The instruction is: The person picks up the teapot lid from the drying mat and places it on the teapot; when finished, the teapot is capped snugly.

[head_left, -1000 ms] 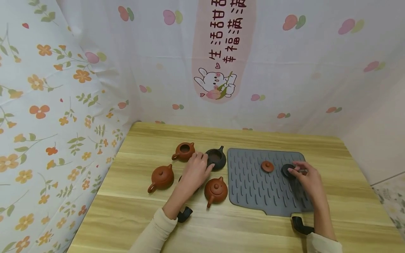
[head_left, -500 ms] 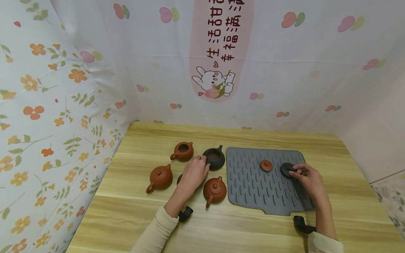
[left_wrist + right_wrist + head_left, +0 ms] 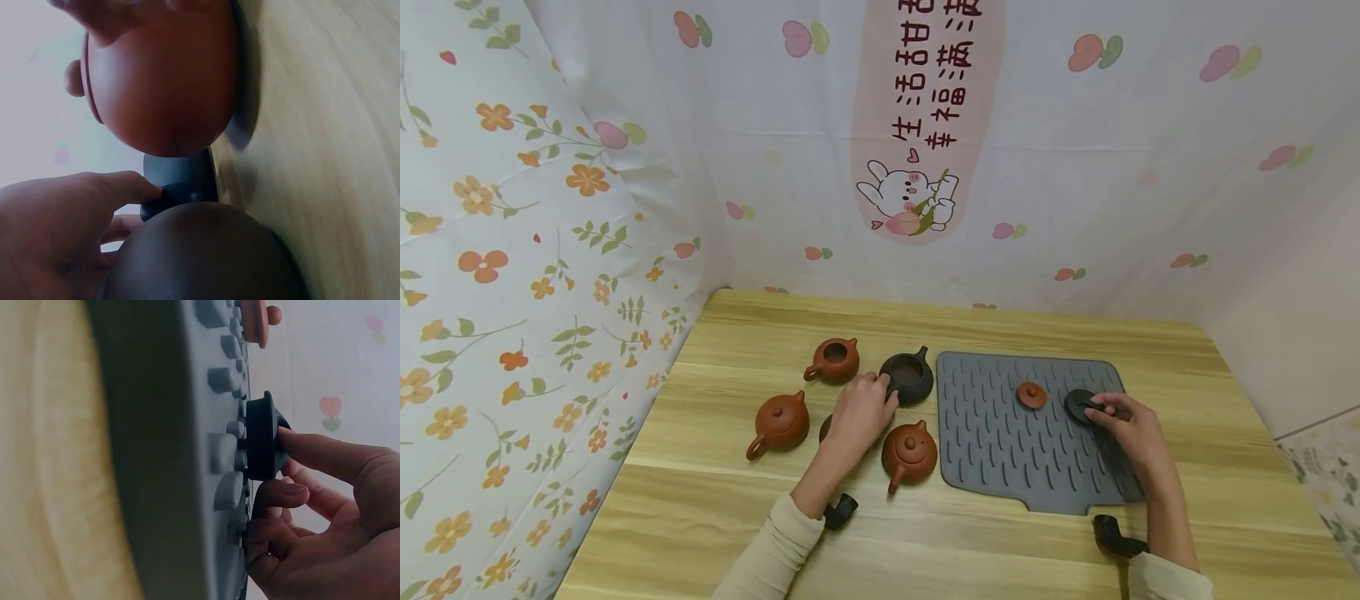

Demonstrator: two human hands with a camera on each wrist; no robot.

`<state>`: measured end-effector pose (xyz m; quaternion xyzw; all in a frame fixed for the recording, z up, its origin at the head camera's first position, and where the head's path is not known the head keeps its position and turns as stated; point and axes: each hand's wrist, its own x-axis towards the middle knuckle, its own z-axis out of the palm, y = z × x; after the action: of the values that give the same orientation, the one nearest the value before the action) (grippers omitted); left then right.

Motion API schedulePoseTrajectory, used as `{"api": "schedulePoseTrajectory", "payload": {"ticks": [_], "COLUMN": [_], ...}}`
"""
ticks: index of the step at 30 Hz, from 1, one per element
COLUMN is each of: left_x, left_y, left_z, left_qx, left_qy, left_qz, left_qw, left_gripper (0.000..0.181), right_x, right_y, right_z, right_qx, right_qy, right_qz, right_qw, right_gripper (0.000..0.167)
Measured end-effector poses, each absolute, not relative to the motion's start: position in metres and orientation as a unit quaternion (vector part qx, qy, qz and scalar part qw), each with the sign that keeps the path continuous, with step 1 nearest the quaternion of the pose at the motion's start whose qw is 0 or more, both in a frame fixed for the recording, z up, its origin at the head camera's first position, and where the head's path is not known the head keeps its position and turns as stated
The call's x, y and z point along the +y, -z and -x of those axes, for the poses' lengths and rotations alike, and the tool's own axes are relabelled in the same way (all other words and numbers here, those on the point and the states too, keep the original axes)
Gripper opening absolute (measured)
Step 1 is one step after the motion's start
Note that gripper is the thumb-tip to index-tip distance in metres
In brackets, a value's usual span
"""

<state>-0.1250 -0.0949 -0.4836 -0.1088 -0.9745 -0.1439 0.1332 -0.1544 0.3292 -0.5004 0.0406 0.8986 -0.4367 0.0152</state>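
The black teapot (image 3: 908,379), lidless with its spout pointing to the back, stands left of the grey mat. My left hand (image 3: 859,417) holds it at its near side; fingers and thumb hide the handle. In the left wrist view the thumb presses on the black teapot (image 3: 180,178) behind a dark brown pot (image 3: 206,256). On the mat's right side lies a black teapot lid (image 3: 1079,405). My right hand (image 3: 1135,429) pinches the knob of this lid (image 3: 262,434) between thumb and fingers, the lid sitting on the mat's ridges.
A reddish lid (image 3: 1032,395) rests on the grey ridged mat (image 3: 992,467). Reddish teapots stand around my left hand: an uncovered one (image 3: 835,360), a lidded one (image 3: 780,422), and another with a smile line (image 3: 910,452). My left wrist partly covers the dark brown pot.
The left hand's fingers have drawn in at the black teapot's near side, where they were more spread before. My right hand has stayed at the black lid with hardly any shift.
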Motion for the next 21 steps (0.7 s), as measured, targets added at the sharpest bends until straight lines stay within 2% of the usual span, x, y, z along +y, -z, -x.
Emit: {"api": "schedulePoseTrajectory", "payload": {"ticks": [7, 21], "left_x": [-0.0938, -0.0936], "left_y": [0.4858, 0.4874], "left_z": [0.1254, 0.1247], "left_qx": [-0.973, -0.973], "left_qy": [0.134, 0.134], "left_qz": [0.104, 0.103], "left_qw": [0.156, 0.155], "left_gripper": [0.015, 0.015], "right_x": [0.3267, 0.3251], "right_y": [0.5012, 0.4998], "right_z": [0.1537, 0.1493], "right_qx": [0.896, 0.889], "right_qy": [0.443, 0.455], "right_qz": [-0.044, -0.049], "right_qw": [0.003, 0.003], "right_gripper": [0.026, 0.028]}}
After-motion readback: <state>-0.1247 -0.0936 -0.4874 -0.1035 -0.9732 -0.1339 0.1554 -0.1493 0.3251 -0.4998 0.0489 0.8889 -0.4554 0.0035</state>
